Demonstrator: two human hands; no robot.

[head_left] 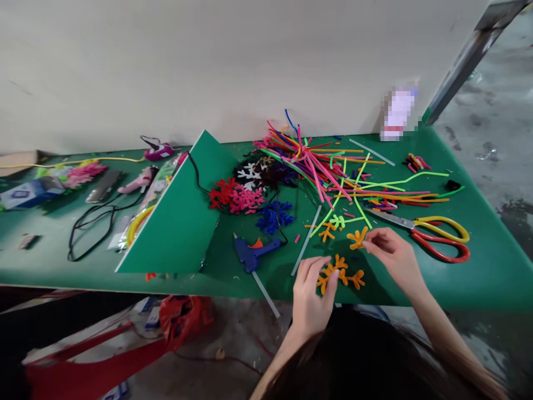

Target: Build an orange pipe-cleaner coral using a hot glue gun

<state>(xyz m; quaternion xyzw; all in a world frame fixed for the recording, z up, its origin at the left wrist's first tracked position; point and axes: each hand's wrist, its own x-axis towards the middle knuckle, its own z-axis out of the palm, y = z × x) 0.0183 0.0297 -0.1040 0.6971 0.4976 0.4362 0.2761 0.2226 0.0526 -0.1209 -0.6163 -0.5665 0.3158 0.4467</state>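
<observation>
My left hand [311,294] rests its fingers on an orange pipe-cleaner snowflake piece [342,274] lying on the green table [478,266], pinning it near the front edge. My right hand [389,250] pinches a small orange branched pipe-cleaner piece [357,238] just above and to the right of it. Another small orange piece [327,231] and a light green one [337,221] lie just beyond. A blue glue gun [255,253] lies to the left of my left hand, with a clear glue stick [306,240] beside it.
Red and yellow handled scissors [437,236] lie right of my right hand. Loose coloured pipe cleaners [333,172] are piled at the back, with finished snowflakes in red, pink, white, black and blue [250,194]. A raised green board [183,216], cables and packets sit at left.
</observation>
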